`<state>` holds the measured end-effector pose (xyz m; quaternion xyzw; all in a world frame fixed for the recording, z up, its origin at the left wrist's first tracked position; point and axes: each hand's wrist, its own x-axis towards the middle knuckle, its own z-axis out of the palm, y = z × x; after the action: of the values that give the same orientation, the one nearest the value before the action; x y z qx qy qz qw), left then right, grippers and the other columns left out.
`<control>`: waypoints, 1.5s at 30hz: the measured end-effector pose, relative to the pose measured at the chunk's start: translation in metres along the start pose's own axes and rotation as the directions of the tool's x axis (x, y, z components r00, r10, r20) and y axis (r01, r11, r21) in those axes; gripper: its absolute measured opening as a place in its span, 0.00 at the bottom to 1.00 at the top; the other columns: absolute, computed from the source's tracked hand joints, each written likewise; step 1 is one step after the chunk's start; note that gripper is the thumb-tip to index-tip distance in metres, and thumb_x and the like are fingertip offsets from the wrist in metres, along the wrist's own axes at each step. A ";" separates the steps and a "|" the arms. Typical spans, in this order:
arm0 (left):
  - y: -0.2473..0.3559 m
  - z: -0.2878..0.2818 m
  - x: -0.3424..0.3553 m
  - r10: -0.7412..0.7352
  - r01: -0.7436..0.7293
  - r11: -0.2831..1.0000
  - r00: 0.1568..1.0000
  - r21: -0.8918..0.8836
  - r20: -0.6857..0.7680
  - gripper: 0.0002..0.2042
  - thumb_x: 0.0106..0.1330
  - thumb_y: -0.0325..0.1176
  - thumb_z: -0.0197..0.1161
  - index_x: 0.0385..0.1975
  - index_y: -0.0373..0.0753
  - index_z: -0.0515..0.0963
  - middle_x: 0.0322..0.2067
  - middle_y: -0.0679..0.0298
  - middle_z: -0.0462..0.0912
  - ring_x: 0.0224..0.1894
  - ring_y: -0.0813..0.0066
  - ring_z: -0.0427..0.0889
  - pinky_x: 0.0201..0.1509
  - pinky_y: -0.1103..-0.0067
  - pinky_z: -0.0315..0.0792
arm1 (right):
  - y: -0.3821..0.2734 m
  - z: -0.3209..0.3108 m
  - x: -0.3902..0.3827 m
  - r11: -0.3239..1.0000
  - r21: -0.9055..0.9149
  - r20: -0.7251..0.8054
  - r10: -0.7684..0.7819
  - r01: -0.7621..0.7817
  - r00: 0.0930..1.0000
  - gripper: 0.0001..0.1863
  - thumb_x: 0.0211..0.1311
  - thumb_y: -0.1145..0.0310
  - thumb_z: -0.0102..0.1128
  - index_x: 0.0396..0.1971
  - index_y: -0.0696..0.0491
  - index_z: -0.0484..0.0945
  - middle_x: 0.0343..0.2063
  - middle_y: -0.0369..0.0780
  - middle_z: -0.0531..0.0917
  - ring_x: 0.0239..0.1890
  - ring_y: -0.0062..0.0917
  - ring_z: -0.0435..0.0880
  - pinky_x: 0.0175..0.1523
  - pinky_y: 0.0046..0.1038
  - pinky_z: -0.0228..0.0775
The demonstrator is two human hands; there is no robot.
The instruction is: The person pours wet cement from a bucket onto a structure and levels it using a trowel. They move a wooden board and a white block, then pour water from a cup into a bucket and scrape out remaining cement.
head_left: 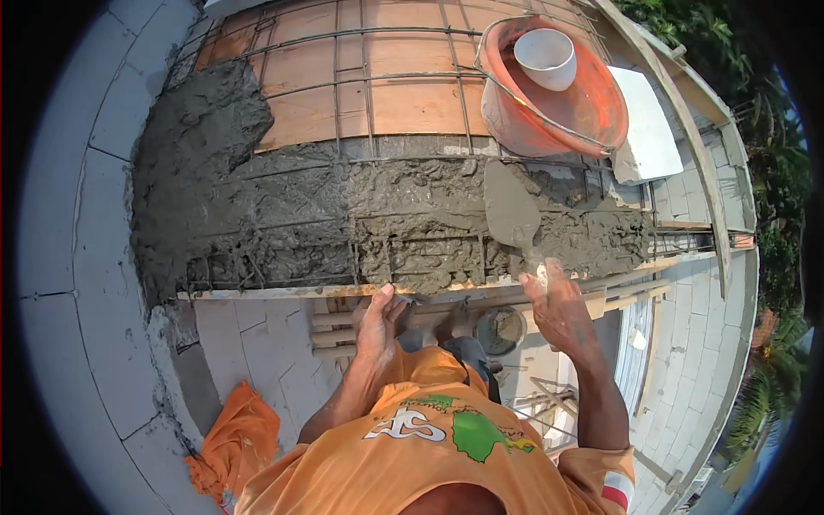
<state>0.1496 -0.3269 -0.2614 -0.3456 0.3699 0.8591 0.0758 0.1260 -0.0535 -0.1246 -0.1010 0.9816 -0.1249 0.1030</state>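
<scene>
My right hand (559,313) is closed round the handle of a trowel (511,206). The trowel's blade is smeared grey and lies over the wet concrete (412,202), pointing away from me. Steel bars poke out of the concrete, which is rough and lumpy to the right and smoother at the left. Along its near side runs a thin formwork board (257,293). My left hand (375,322) grips this board's edge, thumb on top; the other fingers are partly hidden below.
Beyond the concrete, a rebar grid (369,77) covers plywood (300,112). An orange bucket (592,129) holding a white bowl (546,58) stands there beside a white block (648,129). Block walls (112,257) rise left and right. Below are a round container (500,331) and orange cloth (236,438).
</scene>
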 end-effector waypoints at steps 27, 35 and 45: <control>-0.002 -0.020 0.009 -0.033 0.032 0.999 0.994 0.010 0.101 0.30 0.60 0.48 0.68 0.50 0.28 0.69 0.48 0.57 0.74 0.55 0.66 0.73 0.59 0.68 0.71 | -0.080 0.029 0.002 0.883 0.434 0.262 0.063 -0.176 0.963 0.25 0.67 0.57 0.53 0.48 0.67 0.65 0.25 0.57 0.79 0.27 0.53 0.79 0.34 0.44 0.69; -0.004 -0.029 0.008 -0.024 0.019 0.999 0.993 0.039 0.117 0.36 0.55 0.52 0.72 0.49 0.26 0.68 0.51 0.54 0.70 0.58 0.60 0.70 0.60 0.65 0.70 | -0.054 0.038 -0.056 0.885 0.315 0.188 0.297 -0.344 0.936 0.17 0.65 0.65 0.55 0.40 0.64 0.65 0.21 0.58 0.78 0.26 0.57 0.79 0.28 0.47 0.69; -0.010 -0.030 0.011 -0.020 0.022 1.000 0.996 -0.015 0.092 0.40 0.54 0.51 0.73 0.54 0.23 0.65 0.52 0.53 0.68 0.58 0.60 0.70 0.57 0.67 0.74 | -0.079 0.021 0.034 0.992 0.059 -0.059 0.111 -0.107 0.992 0.26 0.66 0.61 0.53 0.54 0.67 0.63 0.38 0.59 0.78 0.34 0.50 0.83 0.35 0.43 0.77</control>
<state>0.1615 -0.3418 -0.2895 -0.3101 0.3554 0.8762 0.0989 0.1117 -0.1405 -0.1300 -0.0403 0.9845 -0.1494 0.0821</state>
